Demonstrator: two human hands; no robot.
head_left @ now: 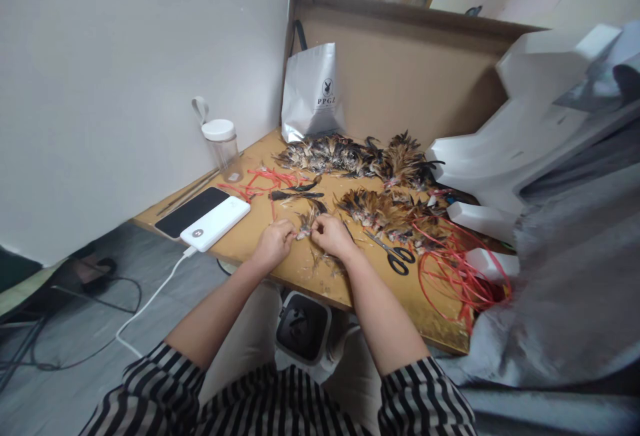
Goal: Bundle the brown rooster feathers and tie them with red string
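A small bunch of brown feathers [305,221] is between my hands near the table's front edge. My right hand [333,235] is closed in a pinch at the bunch's right side. On its left, my left hand [277,243] is closed, its fingertips beside the pale base of the feathers; what it grips is too small to make out. A strand of red string [273,211] shows just above my left hand. Black-handled scissors [395,256] lie right of my right hand. Loose dark feathers [295,194] are just behind the bunch.
Rows of feather bunches [330,155] line the back, with more [385,213] at right. A red string tangle [457,273] is front right. A white power bank [215,224], dark phone [193,213], lidded jar [223,149] and silver bag [313,93] stand left and behind. White foam [480,156] borders the right.
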